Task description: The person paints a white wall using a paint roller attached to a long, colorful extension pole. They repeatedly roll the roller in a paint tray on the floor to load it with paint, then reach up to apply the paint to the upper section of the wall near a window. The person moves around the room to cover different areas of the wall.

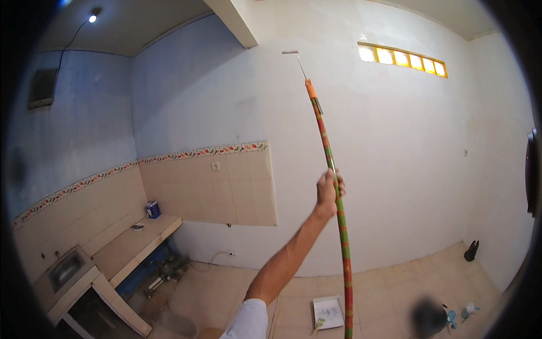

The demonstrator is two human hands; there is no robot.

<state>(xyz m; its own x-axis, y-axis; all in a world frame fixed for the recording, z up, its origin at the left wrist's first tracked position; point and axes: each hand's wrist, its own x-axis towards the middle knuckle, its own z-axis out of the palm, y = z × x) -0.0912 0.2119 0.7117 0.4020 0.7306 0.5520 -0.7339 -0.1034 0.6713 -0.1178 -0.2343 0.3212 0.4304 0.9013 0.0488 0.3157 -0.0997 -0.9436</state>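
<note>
My left hand is closed around the middle of a long pole striped green and red. At the pole's top end an orange handle joins a thin wire frame with a small paint roller, raised at the white wall between the ceiling beam and the glass block window. Whether the roller touches the wall, I cannot tell. The pole's lower end leaves the picture at the bottom. My right hand is out of view. A white paint tray with a green-handled brush lies on the floor below.
A tiled counter with a blue box and a metal sink runs along the left. A concrete beam juts overhead. Several containers stand on the floor at lower right, and a black bag is in the far corner.
</note>
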